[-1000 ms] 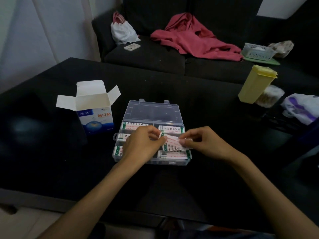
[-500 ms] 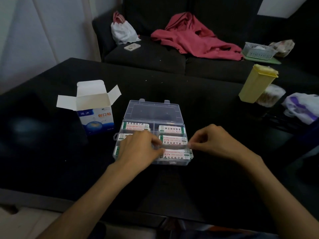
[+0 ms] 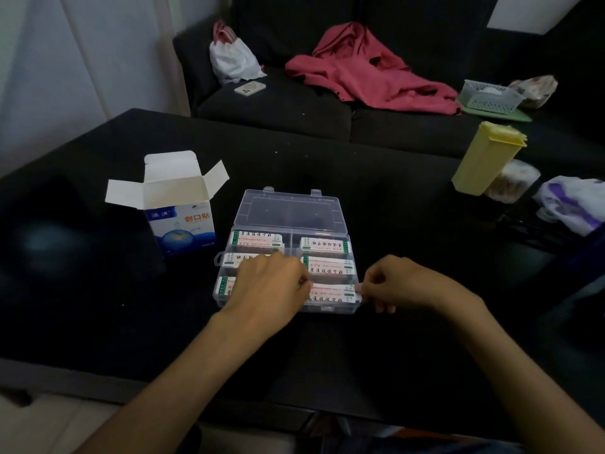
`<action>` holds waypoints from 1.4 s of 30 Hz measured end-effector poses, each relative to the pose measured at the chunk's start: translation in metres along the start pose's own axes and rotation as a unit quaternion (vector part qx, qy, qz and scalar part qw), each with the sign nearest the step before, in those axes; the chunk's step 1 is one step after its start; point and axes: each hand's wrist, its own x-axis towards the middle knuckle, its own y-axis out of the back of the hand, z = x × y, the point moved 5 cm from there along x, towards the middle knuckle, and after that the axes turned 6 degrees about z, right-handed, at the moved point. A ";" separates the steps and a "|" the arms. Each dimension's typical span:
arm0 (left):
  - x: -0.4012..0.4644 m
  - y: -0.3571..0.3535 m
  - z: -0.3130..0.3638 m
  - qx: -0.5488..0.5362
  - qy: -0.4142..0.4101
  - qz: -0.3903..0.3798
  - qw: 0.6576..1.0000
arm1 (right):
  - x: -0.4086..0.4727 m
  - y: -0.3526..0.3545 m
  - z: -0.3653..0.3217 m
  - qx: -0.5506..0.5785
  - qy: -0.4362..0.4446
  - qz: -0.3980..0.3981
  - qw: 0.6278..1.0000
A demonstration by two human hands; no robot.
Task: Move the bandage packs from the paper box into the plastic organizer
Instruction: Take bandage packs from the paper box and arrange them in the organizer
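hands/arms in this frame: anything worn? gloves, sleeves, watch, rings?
Nothing worn that the head view shows. The left hand and right hand are bare, with no gloves. No watch or band shows at either wrist, and both forearms are bare to the bottom edge of the picture, so no sleeve shows. The light is too dim to rule out rings.

single head-worn wide-angle view, looking forward and down from above near table edge; plastic organizer (image 3: 288, 253) close at centre, both forearms entering from bottom, sofa (image 3: 278, 109) farther behind table, frame edges bowed.
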 end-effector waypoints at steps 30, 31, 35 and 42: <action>0.005 0.000 -0.004 -0.073 0.065 -0.021 0.995 | 0.003 0.005 -0.015 -0.067 0.110 0.079 0.988; 0.005 0.001 -0.005 -0.081 0.065 -0.022 0.994 | 0.002 0.005 -0.016 -0.080 0.111 0.085 0.987; 0.008 0.008 -0.010 -0.096 0.056 -0.028 0.993 | 0.000 0.008 -0.013 -0.096 0.110 0.087 0.985; 0.003 0.007 -0.007 -0.059 0.031 -0.056 0.996 | 0.000 0.009 -0.013 -0.092 0.111 0.085 0.986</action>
